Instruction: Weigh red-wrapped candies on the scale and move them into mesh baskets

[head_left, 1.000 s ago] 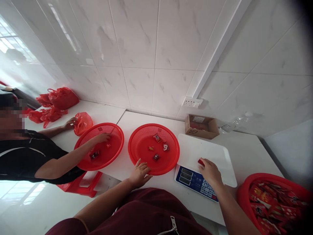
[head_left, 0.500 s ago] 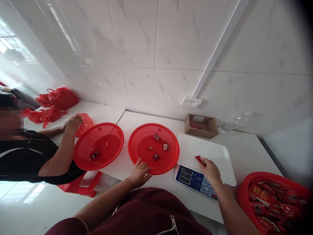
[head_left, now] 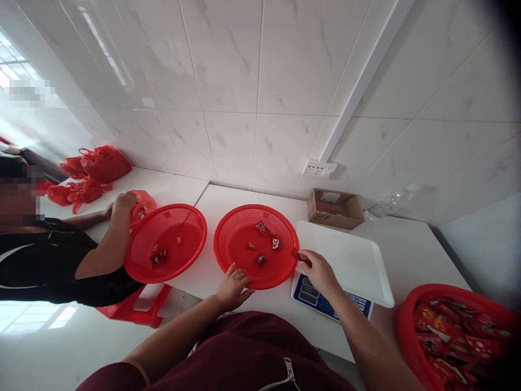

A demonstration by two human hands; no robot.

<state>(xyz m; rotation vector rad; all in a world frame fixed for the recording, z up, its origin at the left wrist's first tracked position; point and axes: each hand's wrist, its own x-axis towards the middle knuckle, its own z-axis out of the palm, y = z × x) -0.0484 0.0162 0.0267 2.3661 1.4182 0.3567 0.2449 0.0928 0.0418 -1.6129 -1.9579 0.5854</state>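
Note:
My right hand (head_left: 319, 270) pinches a small red candy packet (head_left: 297, 254) at the right rim of the middle red basket (head_left: 232, 231), just left of the scale's white tray (head_left: 345, 260). Several wrapped candies (head_left: 262, 244) lie inside that basket. My left hand (head_left: 233, 287) rests on the basket's near rim, fingers curled over the edge. The scale's blue keypad (head_left: 309, 296) shows under my right wrist.
A person on the left holds a red plastic bag (head_left: 140, 205) beside a second red basket (head_left: 165, 244). More red bags (head_left: 91, 168) lie at the far left. A cardboard box (head_left: 334, 209) stands by the wall. A red basket (head_left: 456, 334) full of candy packets sits at the right.
My right hand lifted the red packet off the scale tray and carried it left to the middle basket's rim. The other person's hand left the second basket and went to the red bag.

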